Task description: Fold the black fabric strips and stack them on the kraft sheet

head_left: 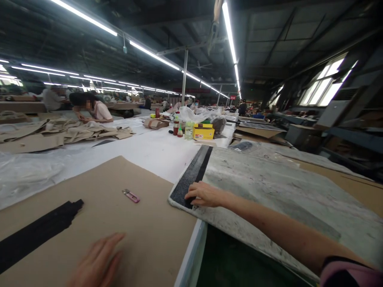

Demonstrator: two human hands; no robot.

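- Head view: my right hand [205, 194] is down on the narrow black strip [205, 163] that runs along a dark grey band [190, 175] at the near-left end of the grey padded board [254, 171].
- I judge the step in hand to be handling or positioning that strip; its far part lies flat, reaching away past my fingers.
- My right fingers are bent, tips at the strip's near end; I cannot tell whether they pinch it or only press on it.
- My left hand [97, 261] is blurred over the brown sheet [149, 227], fingers loosely extended, with nothing visible in it.
- As I see it, the next move calls for a sure hold on the strip's near end, keeping it in line with the band; my left hand is free to help.
- The strip is directly under my right fingers and well apart from my left hand, ahead and to its right.
- A wider black piece [38, 231] lies on the sheet to the left of my left hand, and the pink snips [131, 195] lie between my hands, farther up the sheet, touched by neither.
- Beyond the sheet stretches the white desk [143, 147].
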